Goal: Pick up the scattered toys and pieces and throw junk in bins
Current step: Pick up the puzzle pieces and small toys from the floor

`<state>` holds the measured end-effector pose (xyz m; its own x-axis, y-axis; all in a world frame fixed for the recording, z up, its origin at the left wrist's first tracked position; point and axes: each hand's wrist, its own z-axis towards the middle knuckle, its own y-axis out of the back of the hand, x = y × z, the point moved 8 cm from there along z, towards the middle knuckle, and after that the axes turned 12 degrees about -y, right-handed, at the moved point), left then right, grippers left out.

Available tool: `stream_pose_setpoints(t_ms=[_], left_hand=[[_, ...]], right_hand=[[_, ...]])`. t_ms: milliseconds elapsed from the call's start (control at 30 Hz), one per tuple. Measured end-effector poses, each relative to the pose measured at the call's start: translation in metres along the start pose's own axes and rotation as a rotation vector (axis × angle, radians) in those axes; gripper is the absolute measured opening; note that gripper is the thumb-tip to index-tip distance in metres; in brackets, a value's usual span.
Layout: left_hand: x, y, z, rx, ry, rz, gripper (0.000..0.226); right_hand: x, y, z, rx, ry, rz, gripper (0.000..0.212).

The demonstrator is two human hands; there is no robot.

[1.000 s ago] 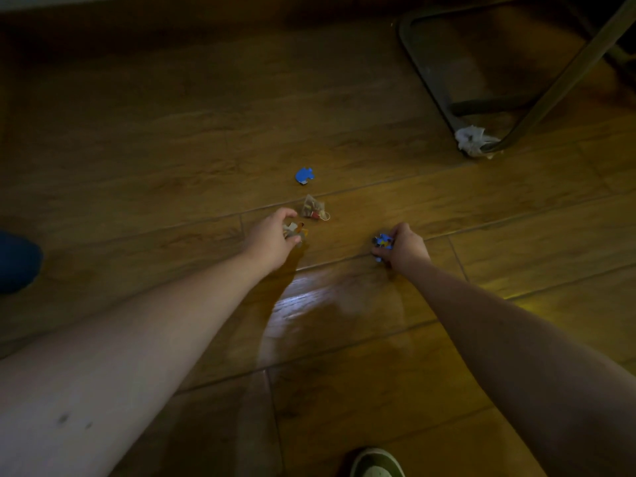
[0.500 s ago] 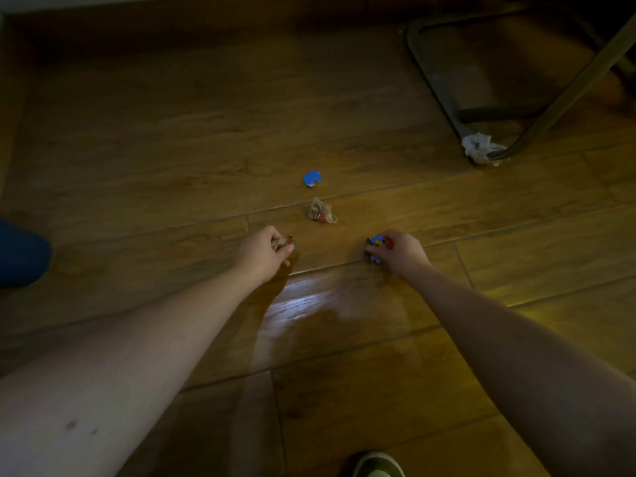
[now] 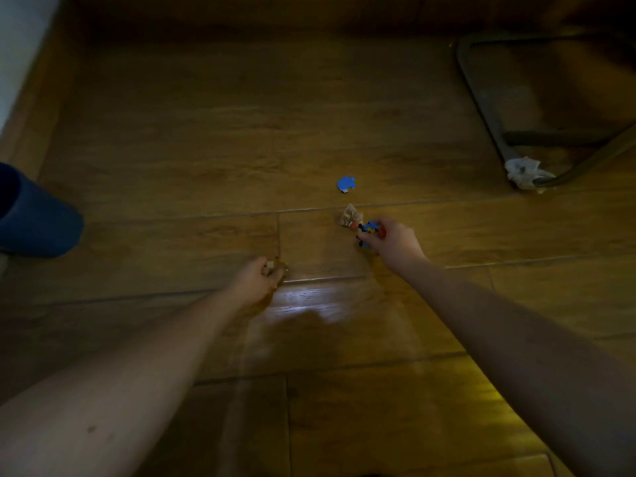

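1. The right hand (image 3: 392, 241) is curling shut around a little bundle of blue, red and dark toy bits (image 3: 370, 230), which are poking out past the fingertips. My guess is it's bunching them in the fist so the fingertips are free to grab more.

2. Just beyond those fingertips, touching or nearly touching the bundle, a crumpled tan wrapper-looking scrap (image 3: 350, 215) is lying on the wooden floor (image 3: 206, 149). Looks like the next pickup, though it's too blurry to tell if it's a toy or junk.

3. A bit farther out from the right-hand grip, a blue puzzle piece (image 3: 346, 184) is sitting flat and alone, not being touched.

4. The left hand (image 3: 256, 278) is closing on a small pale piece (image 3: 273, 266) with something yellowish beside it, hovering low over the floor. Probably acting as a second holding pocket while the right does the reaching.

5. Way off to the right of both grips, a wad of white tissue (image 3: 525, 170) is wedged against a metal chair frame (image 3: 481, 108). Reads as bin junk to me.

6. No bin is showing anywhere, so the hands are likely stockpiling before a trip.
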<state>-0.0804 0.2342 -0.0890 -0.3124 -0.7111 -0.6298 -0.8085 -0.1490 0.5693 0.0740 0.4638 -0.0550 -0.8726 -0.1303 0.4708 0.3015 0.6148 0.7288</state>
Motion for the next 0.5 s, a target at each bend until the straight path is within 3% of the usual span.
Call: stream_pose_setpoints(t_ms=[300, 500], left_hand=[[0.000, -0.008, 0.013, 0.053, -0.012, -0.047, 0.041], [-0.003, -0.013, 0.021, 0.028, 0.005, 0.116, 0.051]], right_hand=[[0.062, 0.013, 0.038, -0.068, 0.063, 0.039, 0.046], [0.073, -0.003, 0.061, -0.031, -0.008, 0.064, 0.052]])
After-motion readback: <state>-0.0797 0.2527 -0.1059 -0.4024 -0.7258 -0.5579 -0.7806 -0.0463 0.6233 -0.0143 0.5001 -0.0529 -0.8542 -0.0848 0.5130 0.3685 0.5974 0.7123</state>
